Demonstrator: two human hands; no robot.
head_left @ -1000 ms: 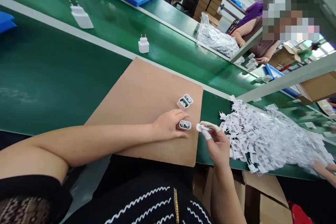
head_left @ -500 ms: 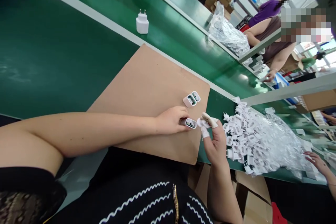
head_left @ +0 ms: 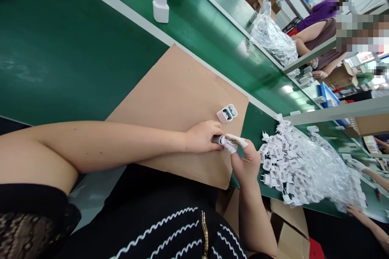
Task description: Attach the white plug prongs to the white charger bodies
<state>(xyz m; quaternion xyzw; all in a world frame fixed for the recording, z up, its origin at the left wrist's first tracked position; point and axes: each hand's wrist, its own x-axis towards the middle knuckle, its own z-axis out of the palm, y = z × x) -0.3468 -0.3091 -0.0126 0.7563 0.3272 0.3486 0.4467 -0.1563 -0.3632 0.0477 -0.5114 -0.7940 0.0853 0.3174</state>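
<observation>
My left hand [head_left: 204, 136] is closed round a white charger housing [head_left: 215, 139] low over the cardboard sheet [head_left: 182, 89]. At its open end, the finger-cotted thumb and finger of my right hand [head_left: 246, 161] pinch a small white plug cover [head_left: 225, 141]. Cover and housing meet or nearly so; the fingers hide the exact contact. Just beyond, another white charger housing [head_left: 224, 115] lies on the cardboard, with green circuit parts showing inside and an oval cover [head_left: 232, 110] against its end.
Many white plug covers [head_left: 279, 153] are heaped at the right, partly under a clear plastic bag [head_left: 325, 166]. Another person's hands [head_left: 358, 166] reach in beside it. A white two-pin charger [head_left: 161, 9] stands on the green conveyor belt [head_left: 194, 20]. Co-workers sit across the line.
My right hand has brought the plug cover leftward to the open end of the housing in my left hand. The view has shifted slightly.
</observation>
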